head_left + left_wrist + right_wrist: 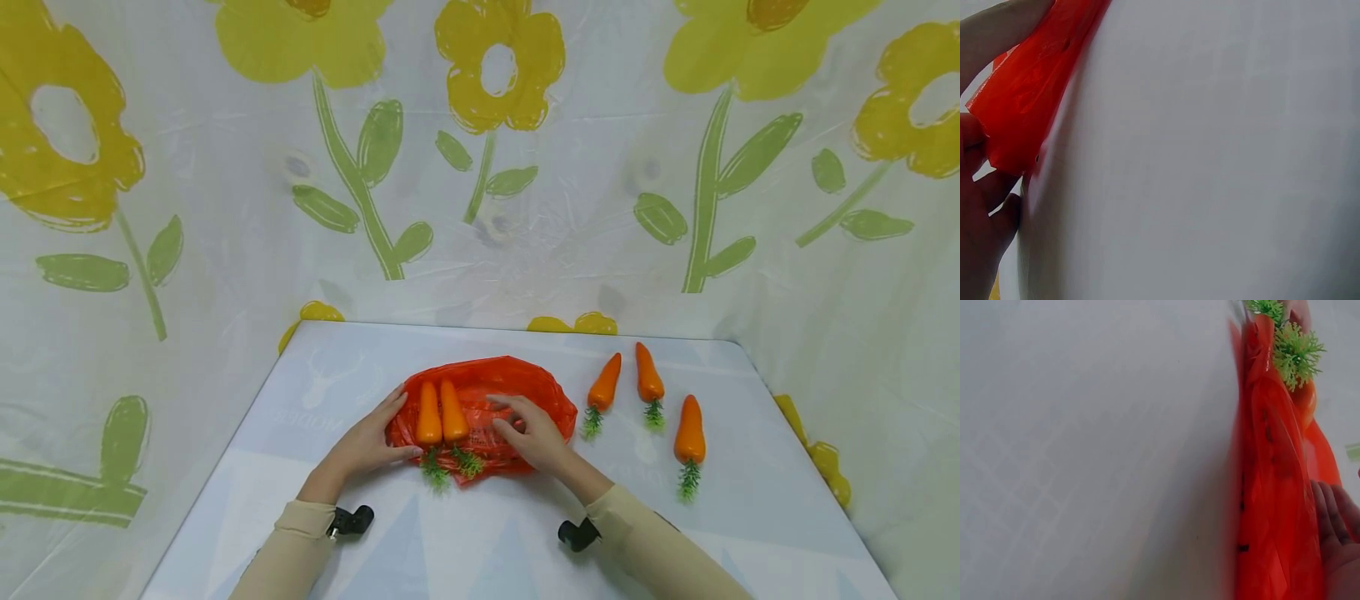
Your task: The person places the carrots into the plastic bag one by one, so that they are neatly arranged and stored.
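A red plastic bag [510, 373] lies spread wide on the table, its mouth facing up. Two toy carrots [429, 415] rest side by side in its left part, their green tops [435, 471] hanging over the front edge. My left hand [369, 437] holds the bag's left side, thumb near the front and fingers along the outer edge; the left wrist view shows red plastic [1029, 87] between thumb and fingers. Over the bag's right part is my right hand [532, 429], its fingers loosely bent with nothing between them. Beside it in the right wrist view runs the bag's side [1279, 487].
Three more toy carrots [606, 385] lie apart on the table to the right of the bag, tops toward me. The white table [360, 542] ends at a far edge before a flower-printed curtain [570, 183]. Small black cameras [577, 535] sit on both wrists.
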The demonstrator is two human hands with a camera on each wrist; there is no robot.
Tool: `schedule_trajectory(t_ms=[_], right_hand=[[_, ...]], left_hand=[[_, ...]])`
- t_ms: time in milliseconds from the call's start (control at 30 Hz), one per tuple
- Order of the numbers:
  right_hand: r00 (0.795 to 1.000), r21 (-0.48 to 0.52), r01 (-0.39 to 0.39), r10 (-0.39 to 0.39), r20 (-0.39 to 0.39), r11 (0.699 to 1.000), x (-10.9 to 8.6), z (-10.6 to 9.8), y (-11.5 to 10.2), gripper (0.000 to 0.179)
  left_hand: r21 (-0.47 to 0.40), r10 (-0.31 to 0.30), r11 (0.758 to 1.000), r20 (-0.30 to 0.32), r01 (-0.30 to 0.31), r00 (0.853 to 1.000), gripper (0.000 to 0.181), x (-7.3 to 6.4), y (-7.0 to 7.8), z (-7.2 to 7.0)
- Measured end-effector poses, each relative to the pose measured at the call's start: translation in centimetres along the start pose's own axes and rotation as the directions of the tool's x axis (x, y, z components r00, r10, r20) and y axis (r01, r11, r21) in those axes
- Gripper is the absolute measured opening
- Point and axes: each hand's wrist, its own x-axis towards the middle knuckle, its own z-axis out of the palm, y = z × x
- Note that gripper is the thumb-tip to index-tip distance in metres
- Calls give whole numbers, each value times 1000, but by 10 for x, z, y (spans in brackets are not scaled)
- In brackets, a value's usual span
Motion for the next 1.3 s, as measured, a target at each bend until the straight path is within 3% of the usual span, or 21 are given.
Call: schedule_trajectory(t_ms=[500, 967, 1300], right_hand=[[998, 29, -48, 49, -49, 998, -11, -17, 2, 43], [993, 68, -10, 18, -115, 998, -20, -32, 9, 42], [990, 96, -25, 38, -137, 995, -24, -41, 13, 41]], left_hand=[[7, 12, 1000, -6, -11, 1000, 108, 1, -1, 0], [13, -5, 1000, -5, 5, 1000, 108, 1, -1, 1], [7, -2, 1000, -7, 2, 1000, 108, 1, -1, 1]])
